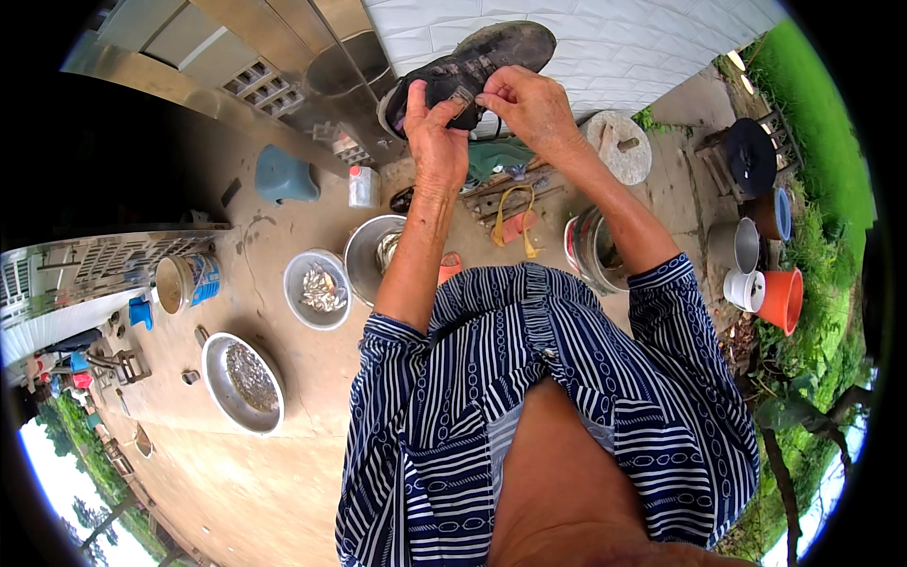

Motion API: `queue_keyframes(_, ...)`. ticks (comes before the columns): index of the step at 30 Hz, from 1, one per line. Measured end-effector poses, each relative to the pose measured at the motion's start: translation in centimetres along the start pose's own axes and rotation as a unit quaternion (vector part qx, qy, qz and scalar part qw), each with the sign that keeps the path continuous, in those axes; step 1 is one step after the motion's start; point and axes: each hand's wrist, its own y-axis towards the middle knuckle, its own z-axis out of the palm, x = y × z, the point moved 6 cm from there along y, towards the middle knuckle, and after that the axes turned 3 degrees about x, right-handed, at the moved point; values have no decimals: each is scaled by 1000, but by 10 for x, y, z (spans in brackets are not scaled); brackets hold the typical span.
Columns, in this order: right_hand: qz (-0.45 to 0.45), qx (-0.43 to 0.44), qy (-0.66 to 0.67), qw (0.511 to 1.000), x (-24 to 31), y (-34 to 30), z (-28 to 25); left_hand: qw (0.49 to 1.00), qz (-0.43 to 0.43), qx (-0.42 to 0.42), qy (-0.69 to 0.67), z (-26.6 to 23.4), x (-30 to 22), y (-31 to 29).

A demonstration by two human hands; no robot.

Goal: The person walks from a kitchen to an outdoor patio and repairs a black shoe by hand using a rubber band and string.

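Note:
A worn black shoe (510, 45) is held up in front of the white wall, its toe pointing to the upper right. My left hand (436, 142) grips it near the heel, fingers at its opening and thumb along the side. On the shoe's near side my right hand (531, 109) has its thumb and forefinger pinched together, close to the tongue and laces. What lies in that pinch is too small to make out. A thin dark loop hangs just below the right fingertips.
Below my arms stand a bowl of small fish (321, 293), a metal pot (364, 248) and a wide basin (215, 378). A blue stool (283, 176) and white jug (364, 187) are at left. A round stone (619, 146) and several buckets, one orange (782, 300), stand at right.

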Motion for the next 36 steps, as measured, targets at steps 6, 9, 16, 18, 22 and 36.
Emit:
queue_keyframes(6, 197, 36, 398, 895, -28, 1, 9, 975, 50, 51, 211, 4, -4, -7)
queue_keyframes(9, 60, -104, 192, 974, -8, 13, -23, 922, 48, 60, 379, 5, 1, -15)
queue_keyframes(16, 100, 78, 294, 947, -23, 28, -17, 921, 31, 44, 386, -2, -5, 2)
queue_keyframes(18, 198, 120, 433, 871, -32, 23, -8, 907, 32, 54, 416, -2, -5, 3)
queue_keyframes(22, 328, 185, 719, 584, -46, 22, 0, 892, 30, 68, 446, -9, -5, 1)
queue_keyframes(36, -294, 134, -216, 921, 23, -5, 4, 914, -140, 81, 372, 1, -9, 18)
